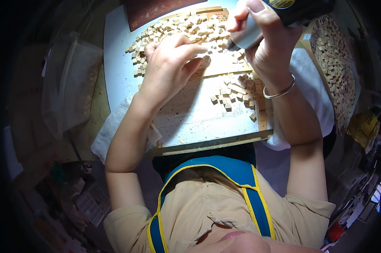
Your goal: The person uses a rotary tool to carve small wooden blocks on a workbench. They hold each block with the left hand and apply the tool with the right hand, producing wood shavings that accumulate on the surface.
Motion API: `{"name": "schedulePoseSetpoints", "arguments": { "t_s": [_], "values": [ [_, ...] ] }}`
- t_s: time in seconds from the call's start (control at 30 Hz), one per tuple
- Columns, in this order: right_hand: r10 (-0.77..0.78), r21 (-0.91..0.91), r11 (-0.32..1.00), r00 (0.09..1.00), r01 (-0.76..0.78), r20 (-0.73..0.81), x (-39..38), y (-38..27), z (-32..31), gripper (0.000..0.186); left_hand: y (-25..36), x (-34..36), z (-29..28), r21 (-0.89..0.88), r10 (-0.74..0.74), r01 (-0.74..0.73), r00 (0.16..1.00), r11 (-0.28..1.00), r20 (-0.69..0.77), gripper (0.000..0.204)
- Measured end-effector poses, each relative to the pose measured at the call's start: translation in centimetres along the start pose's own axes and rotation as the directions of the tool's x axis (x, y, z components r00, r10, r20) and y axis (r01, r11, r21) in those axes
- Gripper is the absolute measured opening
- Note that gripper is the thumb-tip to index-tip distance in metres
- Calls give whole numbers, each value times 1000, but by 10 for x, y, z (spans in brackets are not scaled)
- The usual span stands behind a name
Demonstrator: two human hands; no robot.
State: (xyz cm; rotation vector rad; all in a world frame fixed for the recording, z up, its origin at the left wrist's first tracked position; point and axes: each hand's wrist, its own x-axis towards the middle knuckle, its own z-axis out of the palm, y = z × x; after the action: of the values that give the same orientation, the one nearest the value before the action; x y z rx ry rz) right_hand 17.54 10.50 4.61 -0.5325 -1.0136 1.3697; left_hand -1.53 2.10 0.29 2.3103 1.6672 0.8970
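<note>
My right hand [270, 50] is wrapped round a hand-held tool [247, 31] with a black body, a silver-grey front and a dark tip pointing down left. Its tip is just above the brightly lit board, among small wooden blocks [194, 27]. My left hand [167, 59] rests over the left part of the blocks, thumb and index finger apart and reaching toward the tool's tip. A small block [207, 58] lies close to those fingertips; glare hides whether they touch it. A wooden strip [218, 71] runs across the white board [186, 116] below the hands.
A loose cluster of blocks [232, 92] lies nearer me, beside a wooden rail [262, 114]. At right, a box full of blocks [334, 63] stands by a white cloth [308, 84]. Another cloth [110, 130] is at left, near a translucent bag [74, 80]. A dark red panel [152, 12] is at the back.
</note>
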Motion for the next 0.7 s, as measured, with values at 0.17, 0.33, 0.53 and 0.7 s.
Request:
{"name": "schedulePoseSetpoints", "arguments": {
  "t_s": [0.17, 0.33, 0.53, 0.7],
  "values": [
    [-93, 33, 995, 992, 90, 87, 0, 10, -3, 33, 5, 6, 2, 154, 90, -93, 996, 984, 30, 18],
    [-99, 22, 995, 991, 97, 88, 1, 11, 0, 33, 5, 8, 1, 26, 17, -19, 998, 999, 53, 15],
    [-68, -31, 997, 989, 73, 132, -3, 13, -3, 35, 16, -9, 14, -434, -118, 134, 991, 891, 64, 17],
    [176, 6, 984, 978, -178, 111, -16, 20, -7, 42, 18, -14, 7, -224, -113, 127, 991, 966, 75, 19]
  ]
}}
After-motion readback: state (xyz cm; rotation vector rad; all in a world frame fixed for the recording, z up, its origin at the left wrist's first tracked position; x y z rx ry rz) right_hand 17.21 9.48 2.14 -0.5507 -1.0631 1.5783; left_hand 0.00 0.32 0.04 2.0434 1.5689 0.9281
